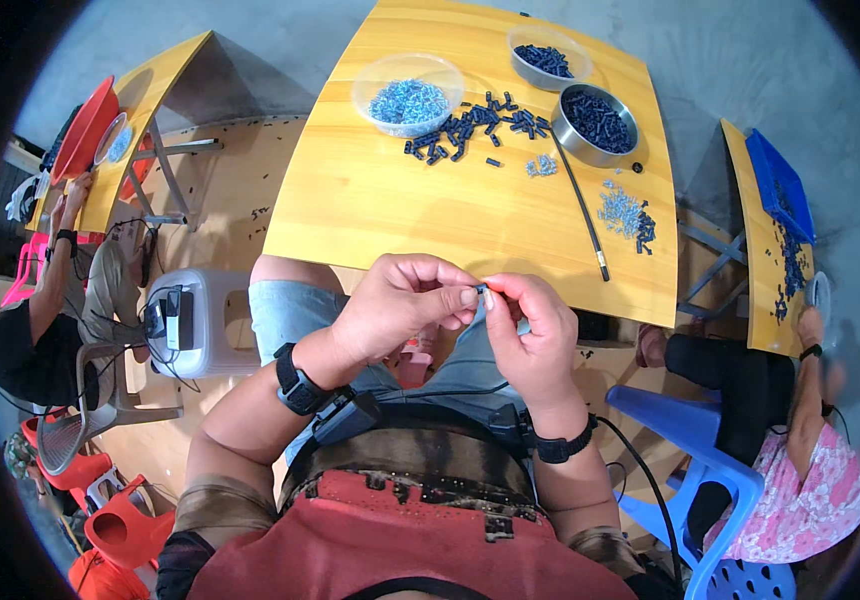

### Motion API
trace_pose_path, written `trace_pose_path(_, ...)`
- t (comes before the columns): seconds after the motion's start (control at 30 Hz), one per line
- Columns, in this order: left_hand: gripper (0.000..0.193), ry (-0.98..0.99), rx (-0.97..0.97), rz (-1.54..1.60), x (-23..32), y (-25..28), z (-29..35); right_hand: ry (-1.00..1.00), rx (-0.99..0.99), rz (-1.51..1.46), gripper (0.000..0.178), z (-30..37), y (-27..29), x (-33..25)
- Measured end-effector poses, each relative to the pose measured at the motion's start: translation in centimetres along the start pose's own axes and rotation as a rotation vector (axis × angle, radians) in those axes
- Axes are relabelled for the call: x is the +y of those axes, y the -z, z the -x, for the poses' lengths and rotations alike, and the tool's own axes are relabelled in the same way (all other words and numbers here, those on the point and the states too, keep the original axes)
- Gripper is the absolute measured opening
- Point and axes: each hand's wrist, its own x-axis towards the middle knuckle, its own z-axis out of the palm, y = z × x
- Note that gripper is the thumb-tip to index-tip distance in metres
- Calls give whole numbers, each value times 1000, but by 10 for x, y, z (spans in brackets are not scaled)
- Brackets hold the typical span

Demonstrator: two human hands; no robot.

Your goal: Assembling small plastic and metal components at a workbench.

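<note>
Above my lap, just off the table's near edge, my left hand (400, 305) and my right hand (532, 325) meet fingertip to fingertip. Both pinch one small dark piece (481, 289), mostly covered by the fingers, so its exact kind does not show. On the yellow wooden table (380, 200) beyond lie many loose dark blue short cylinders (465, 128). A clear plastic bowl (358, 95) there holds light blue and clear small parts. Small heaps of clear little parts (620, 212) and a few black pieces (646, 232) lie at the right.
A steel bowl (605, 158) and another clear bowl (580, 68) hold dark cylinders. A thin black stick (580, 205) lies near the right edge. Co-workers sit at tables left and right, by a red basin (88, 130) and a blue tray (775, 180). A grey stool (215, 320) stands at left.
</note>
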Motion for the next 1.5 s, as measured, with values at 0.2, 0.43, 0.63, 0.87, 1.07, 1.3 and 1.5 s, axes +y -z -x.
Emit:
trace_pose_path(0.2, 14, -18, 23, -14, -4, -2, -3, 76, 10, 38, 10, -1, -3, 1)
trace_pose_path(0.43, 14, -26, 101, 51, -15, -4, -11, 116, -12, 160, 13, 0, -3, 14)
trace_pose_path(0.63, 13, 33, 159, -110, -12, -2, -27, 105, 9, 208, 13, 1, 1, 31)
trace_pose_path(0.87, 9, -434, 443, -909, 16, 30, -81, 47, -22, 195, 11, 7, 11, 47)
trace_pose_path(1.07, 8, -629, 350, -1204, 16, 32, -113, 21, -27, 147, 10, 16, 12, 74)
trace_pose_path(1.3, 5, -620, 124, -1508, 23, 20, -124, -24, -44, 55, 9, 18, 18, 83)
trace_pose_path(1.5, 6, -519, -19, -1665, 25, 21, -131, -15, -20, -39, 10, 17, 18, 92)
